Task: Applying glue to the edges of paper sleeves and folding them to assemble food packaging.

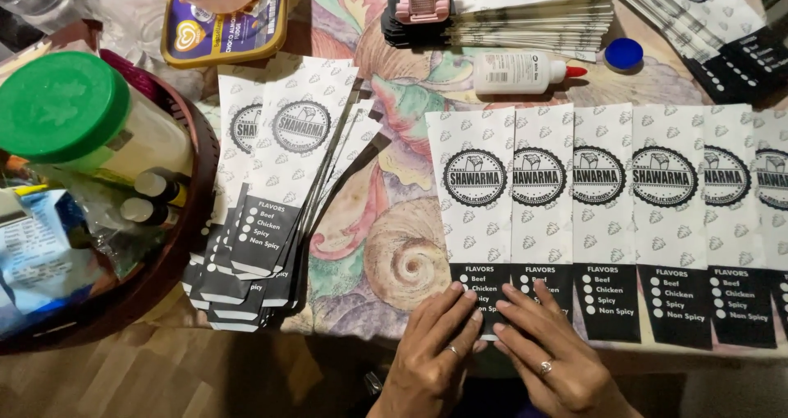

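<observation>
A row of several white paper sleeves with black round emblems and black bottom panels lies overlapped across the table. My left hand [433, 344] and my right hand [548, 344] press flat, fingers spread, on the black bottom end of the leftmost sleeve [472, 180] of that row. Each hand wears a ring. Neither hand grips anything. To the left, a fanned pile of the same sleeves [279, 188] lies slanted on the patterned tablecloth [386, 246].
A white glue bottle with a red tip [519, 72] and a blue cap [624, 54] lie behind the row. More sleeve stacks [533, 16] sit at the back. A round brown tray [193, 188] at left holds a green-lidded jar [66, 106], small bottles and packets.
</observation>
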